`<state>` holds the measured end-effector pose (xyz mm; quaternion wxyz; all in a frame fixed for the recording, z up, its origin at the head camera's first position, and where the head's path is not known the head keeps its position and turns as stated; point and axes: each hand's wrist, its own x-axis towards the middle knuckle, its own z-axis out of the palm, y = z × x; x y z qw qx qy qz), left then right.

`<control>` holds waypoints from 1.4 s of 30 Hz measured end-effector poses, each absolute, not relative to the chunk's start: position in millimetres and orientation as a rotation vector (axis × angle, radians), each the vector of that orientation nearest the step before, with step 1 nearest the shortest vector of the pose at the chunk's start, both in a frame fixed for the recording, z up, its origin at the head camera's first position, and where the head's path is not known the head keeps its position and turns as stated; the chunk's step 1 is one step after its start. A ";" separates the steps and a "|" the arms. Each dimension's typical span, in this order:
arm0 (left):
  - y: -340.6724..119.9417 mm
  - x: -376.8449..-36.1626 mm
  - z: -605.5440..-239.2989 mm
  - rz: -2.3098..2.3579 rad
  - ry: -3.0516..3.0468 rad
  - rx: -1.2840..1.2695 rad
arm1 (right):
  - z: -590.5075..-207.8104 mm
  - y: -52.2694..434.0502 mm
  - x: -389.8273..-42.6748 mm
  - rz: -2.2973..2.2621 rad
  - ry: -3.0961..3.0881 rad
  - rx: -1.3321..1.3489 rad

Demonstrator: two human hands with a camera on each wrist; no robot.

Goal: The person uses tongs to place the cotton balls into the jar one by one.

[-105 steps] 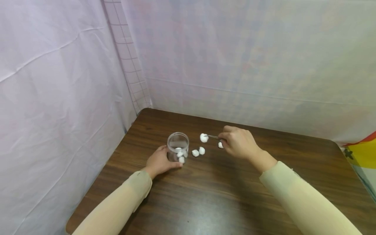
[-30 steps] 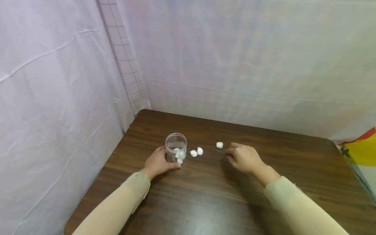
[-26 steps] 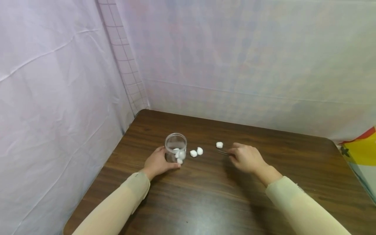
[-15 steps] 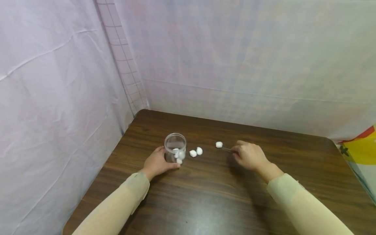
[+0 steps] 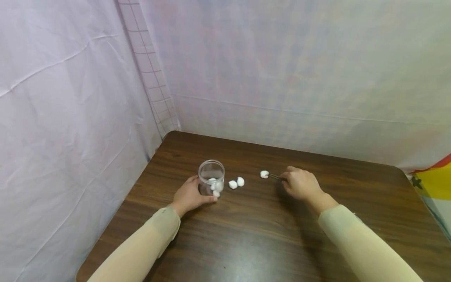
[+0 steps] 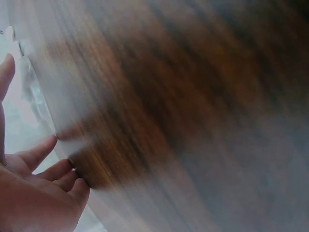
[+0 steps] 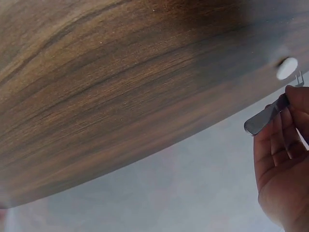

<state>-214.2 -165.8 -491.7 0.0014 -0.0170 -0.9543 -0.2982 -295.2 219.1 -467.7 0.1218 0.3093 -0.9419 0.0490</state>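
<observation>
My left hand (image 5: 190,195) holds a clear plastic jar (image 5: 211,166) upright on the table, thumb in front and fingers round its far side. Several white cotton balls (image 5: 216,187) lie inside it. In my right hand (image 5: 301,183) is a pair of metal tweezers (image 5: 274,176), pinched between thumb and fingers. Their tips reach a single cotton ball (image 5: 264,174) on the table; whether they squeeze it I cannot tell. The right wrist view shows the flat rear end of the tweezers (image 7: 263,120) and that cotton ball (image 7: 287,68) near the tips.
Two more cotton balls, one nearer (image 5: 233,184) and one farther (image 5: 240,181), sit just right of the jar. The brown wooden table (image 5: 246,235) ends at a white curtain (image 5: 282,78) behind and another at left. A yellow and red cloth (image 5: 438,176) hangs at far right.
A cotton ball that the tweezers held up earlier is gone from their tips. My right hand drew back right; the tweezer tips then came to the lone ball. My left hand stayed on the jar.
</observation>
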 end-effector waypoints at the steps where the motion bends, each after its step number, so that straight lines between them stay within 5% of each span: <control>1: -165.8 -214.1 -491.7 -0.937 -2.994 -0.055 | -468.3 218.7 -296.1 0.138 -2.752 0.898; 42: -165.1 -213.6 -490.1 -0.913 -3.014 -0.043 | -472.4 212.6 -302.6 0.056 -2.783 0.854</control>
